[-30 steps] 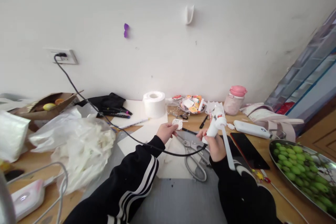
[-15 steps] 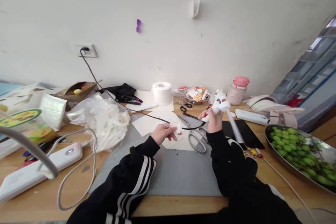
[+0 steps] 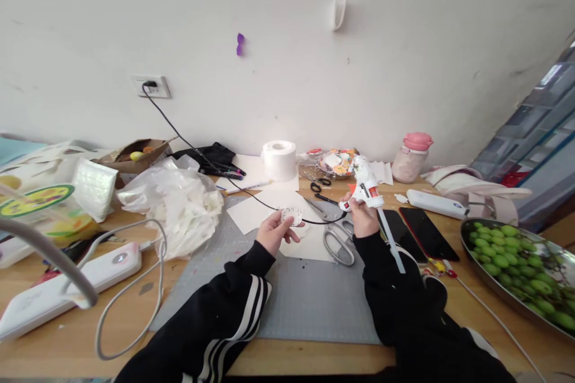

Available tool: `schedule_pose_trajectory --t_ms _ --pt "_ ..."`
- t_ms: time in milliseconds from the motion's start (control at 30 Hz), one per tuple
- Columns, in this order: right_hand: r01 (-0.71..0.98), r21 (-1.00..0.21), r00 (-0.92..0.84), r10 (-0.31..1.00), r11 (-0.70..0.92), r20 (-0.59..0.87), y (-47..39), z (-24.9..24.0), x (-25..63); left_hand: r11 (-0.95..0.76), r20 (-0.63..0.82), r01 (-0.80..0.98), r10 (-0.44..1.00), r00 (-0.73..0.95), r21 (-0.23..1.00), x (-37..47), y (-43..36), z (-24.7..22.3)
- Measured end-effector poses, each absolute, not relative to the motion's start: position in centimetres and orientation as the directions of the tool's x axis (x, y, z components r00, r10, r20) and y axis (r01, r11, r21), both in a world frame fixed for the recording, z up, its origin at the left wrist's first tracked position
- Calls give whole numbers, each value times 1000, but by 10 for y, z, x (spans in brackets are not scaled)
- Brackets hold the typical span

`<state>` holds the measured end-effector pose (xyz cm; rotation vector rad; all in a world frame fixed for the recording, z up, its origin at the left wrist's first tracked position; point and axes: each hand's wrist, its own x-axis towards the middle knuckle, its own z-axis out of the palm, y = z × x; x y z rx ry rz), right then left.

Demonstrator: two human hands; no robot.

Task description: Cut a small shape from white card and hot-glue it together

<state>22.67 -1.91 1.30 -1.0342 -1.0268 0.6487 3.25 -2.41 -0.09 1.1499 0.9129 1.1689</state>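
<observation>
My left hand (image 3: 275,232) pinches a small, pale, roundish piece with dark marks (image 3: 291,216) above the cutting mat; its exact kind is not clear. In my right hand (image 3: 363,219) is a white hot glue gun (image 3: 367,185), its nozzle pointing up and away and a long glue stick (image 3: 392,240) sticking out of its rear. A black cord (image 3: 197,154) runs from the gun past my left hand to the wall socket (image 3: 151,86). Grey-handled scissors (image 3: 338,244) lie between my hands, over white paper (image 3: 265,198).
The grey cutting mat (image 3: 317,308) covers the table's middle. A plastic bag of pale pieces (image 3: 186,215) and a white power bank (image 3: 85,284) with a looped cable are left. A paper roll (image 3: 279,161) stands behind. Phones (image 3: 429,233) and a bowl of green grapes (image 3: 469,245) are right.
The glue gun has tilted more upright and shifted slightly left, with its glue stick swinging left. The small piece in my left hand has turned, showing its marked face. The view has shifted slightly.
</observation>
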Motion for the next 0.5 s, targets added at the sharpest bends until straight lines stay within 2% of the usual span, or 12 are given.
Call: schedule_pose_trajectory --t_ms 200,400,500 --pt "147 -902 397 811 405 429 -28 10 213 -13 51 -228 986 160 974 31 -26 1" --pt "350 -912 472 800 215 370 -34 15 207 -14 50 -225 986 157 974 30 -28 1" --pt "398 -872 446 770 285 455 -36 15 203 -11 44 -218 988 147 976 29 -28 1"
